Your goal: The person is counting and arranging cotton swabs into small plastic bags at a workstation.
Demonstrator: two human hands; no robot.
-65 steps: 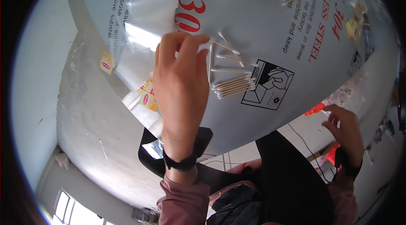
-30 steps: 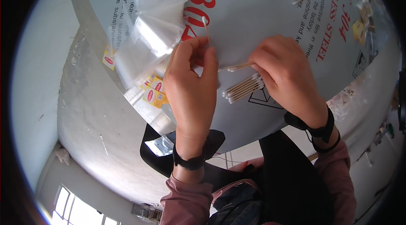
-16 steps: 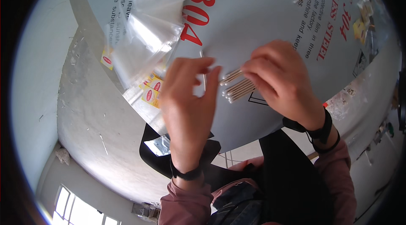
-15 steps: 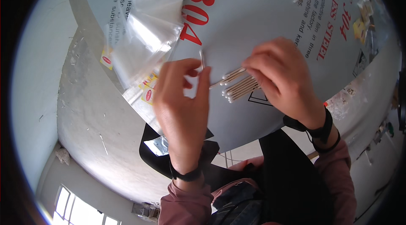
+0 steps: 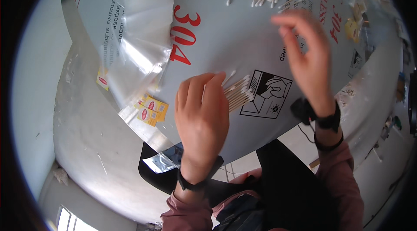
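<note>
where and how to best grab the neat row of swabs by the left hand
Probably by the bare sticks of the row of swabs, pinched across from near and far edges, coming from above on the right: they lie side by side, right-hand tips exposed, while the left hand hides most other ends.

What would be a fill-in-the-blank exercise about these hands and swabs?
Clear plastic bags lie to the ____ of the left hand.
A neat row of cotton swabs shows to that hand's ____.
The wristband nearest the right hand is ____.
Small printed cards near the bags are mostly ____.
Missing words: left; right; black; yellow.
</note>
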